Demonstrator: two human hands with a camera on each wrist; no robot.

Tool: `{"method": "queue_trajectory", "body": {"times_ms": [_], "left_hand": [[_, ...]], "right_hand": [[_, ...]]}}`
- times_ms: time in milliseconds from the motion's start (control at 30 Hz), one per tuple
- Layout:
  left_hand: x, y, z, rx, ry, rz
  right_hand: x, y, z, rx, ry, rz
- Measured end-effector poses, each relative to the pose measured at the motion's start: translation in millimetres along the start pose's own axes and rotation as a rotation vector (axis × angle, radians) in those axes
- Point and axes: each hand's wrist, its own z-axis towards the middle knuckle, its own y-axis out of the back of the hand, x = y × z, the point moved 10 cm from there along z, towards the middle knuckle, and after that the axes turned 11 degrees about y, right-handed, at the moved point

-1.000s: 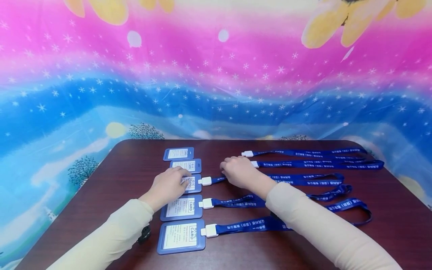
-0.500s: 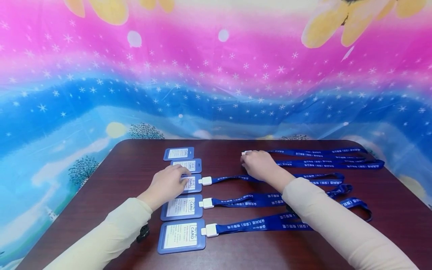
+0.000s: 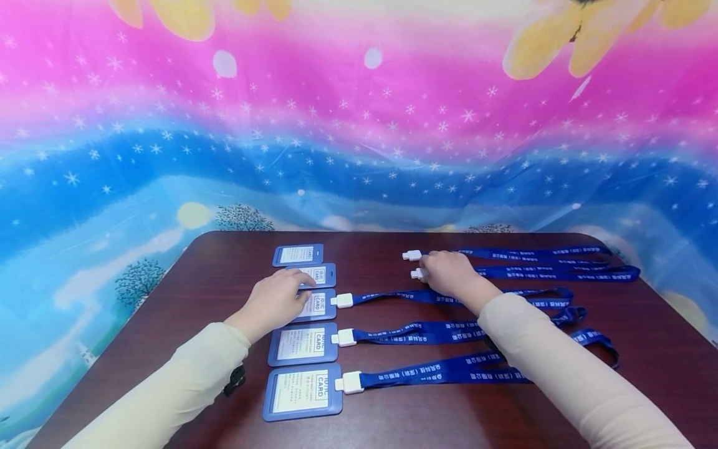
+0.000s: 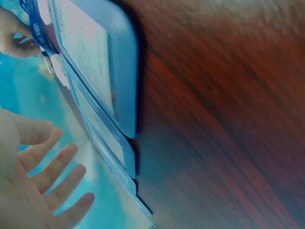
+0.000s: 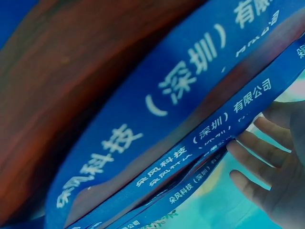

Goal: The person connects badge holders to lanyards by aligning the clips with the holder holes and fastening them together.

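In the head view, my left hand (image 3: 275, 300) is over the second and third badge holders from the back, its fingers spread apart in the left wrist view and holding nothing. Beneath it lies the third badge holder (image 3: 322, 304), partly covered, with a white clip attached. Behind that is the second blue holder (image 3: 321, 275), which has no lanyard on it. My right hand (image 3: 449, 273) pinches a blue lanyard (image 3: 527, 272) by its white clip (image 3: 416, 274); the clip's right part is hidden by the fingers.
Two front badge holders, the fourth (image 3: 303, 344) and the nearest (image 3: 303, 393), lie joined to blue lanyards. At the back, a bare holder (image 3: 297, 254) faces another lanyard's white clip (image 3: 412, 255). The dark wooden table (image 3: 224, 280) ends at a printed backdrop (image 3: 359, 156).
My right hand has moved right from over the third lanyard to the second lanyard's clip. My left hand has shifted slightly left and stays over the badge holders.
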Motion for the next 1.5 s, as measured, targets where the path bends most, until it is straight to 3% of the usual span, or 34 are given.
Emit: {"method": "queue_trajectory", "body": {"times_ms": [333, 633, 1167, 1500], "left_hand": [[1.5, -7.2, 8.5, 0.02, -0.054, 0.002], [12.0, -18.1, 24.8, 0.077, 0.006, -0.006], [21.9, -37.0, 50.5, 0.22, 0.158, -0.029], [21.4, -40.2, 53.9, 0.234, 0.194, -0.052]], "right_hand": [[-9, -3.5, 7, 0.014, -0.057, 0.121], [-3, 0.7, 16, 0.023, -0.053, 0.03], [-6, -1.5, 19, 0.049, -0.101, 0.092], [-8, -2.8, 19, 0.052, -0.099, 0.092]]}}
